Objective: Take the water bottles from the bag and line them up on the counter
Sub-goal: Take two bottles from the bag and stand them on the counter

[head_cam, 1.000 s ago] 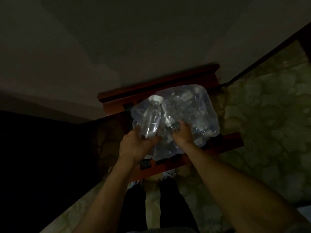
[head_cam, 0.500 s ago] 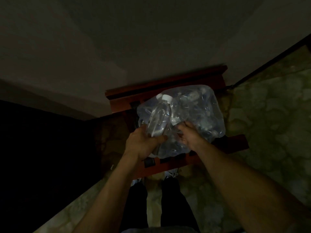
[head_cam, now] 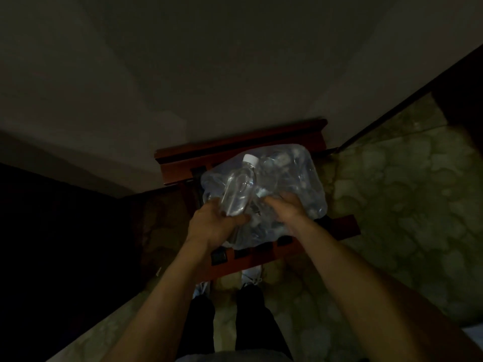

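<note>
The left hand [head_cam: 214, 223] grips the lower body of a clear water bottle [head_cam: 239, 188], fingers and thumb curled round it, with the white cap [head_cam: 250, 159] pointing to the far side. The bottle is held over the near-left part of the bag, seemingly just lifted out. The right hand [head_cam: 283, 209] rests on the bag [head_cam: 300, 178], fingers bent into the plastic, apparently gripping the film to steady it, though the dim light leaves the exact hold unclear.

The bottle looks like thin, smooth plastic: likely light if empty, easily dented, and a little slippery, so a hold round the middle of the body seems safer than one at the cap.

The bag is soft and see-through, bulging with more bottles packed in a jumble; their number cannot be made out. It sits on a reddish wooden stand [head_cam: 337, 226] over a mottled floor [head_cam: 405, 205]. No counter can be made out in this view.
</note>
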A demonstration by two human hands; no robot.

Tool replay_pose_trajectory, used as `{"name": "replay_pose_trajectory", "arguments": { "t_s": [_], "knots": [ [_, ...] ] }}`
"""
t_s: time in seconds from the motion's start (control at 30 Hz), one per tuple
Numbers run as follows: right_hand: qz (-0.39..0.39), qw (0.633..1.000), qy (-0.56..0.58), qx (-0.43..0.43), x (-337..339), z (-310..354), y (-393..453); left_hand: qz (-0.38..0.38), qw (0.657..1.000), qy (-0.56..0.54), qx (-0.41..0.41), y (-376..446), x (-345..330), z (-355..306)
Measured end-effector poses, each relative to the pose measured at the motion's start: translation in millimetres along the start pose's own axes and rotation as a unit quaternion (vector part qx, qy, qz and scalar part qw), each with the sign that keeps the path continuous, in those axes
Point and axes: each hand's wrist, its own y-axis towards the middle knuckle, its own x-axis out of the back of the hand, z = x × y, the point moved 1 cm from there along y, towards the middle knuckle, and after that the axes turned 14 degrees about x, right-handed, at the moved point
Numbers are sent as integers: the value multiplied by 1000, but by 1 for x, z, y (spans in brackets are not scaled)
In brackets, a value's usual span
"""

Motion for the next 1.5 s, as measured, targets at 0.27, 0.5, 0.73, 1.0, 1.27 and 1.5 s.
{"name": "replay_pose_trajectory", "arguments": {
  "t_s": [0.27, 0.5, 0.73, 1.0, 1.27, 1.5],
  "knots": [
    [-4, 989, 101, -111, 18, 36, -43, 26, 996, -79, 15, 0, -13, -13],
    [-48, 977, 189, -87, 8, 66, -93, 18, 993, -111, -24, -22, 2, -27],
    [-60, 966, 250, -36, -1, 94, -153, -36, 987, -132, -86, -45, 38, -37],
    [56, 944, 292, 144, -35, 153, -215, -74, 965, -190, -165, -107, 82, -24],
    [193, 905, 278, 259, -82, 185, -284, -229, 912, -236, -246, -184, 151, -1],
    [251, 856, 252, 375, -115, 194, -342, -309, 862, -288, -281, -251, 192, 31]
  ]
}}
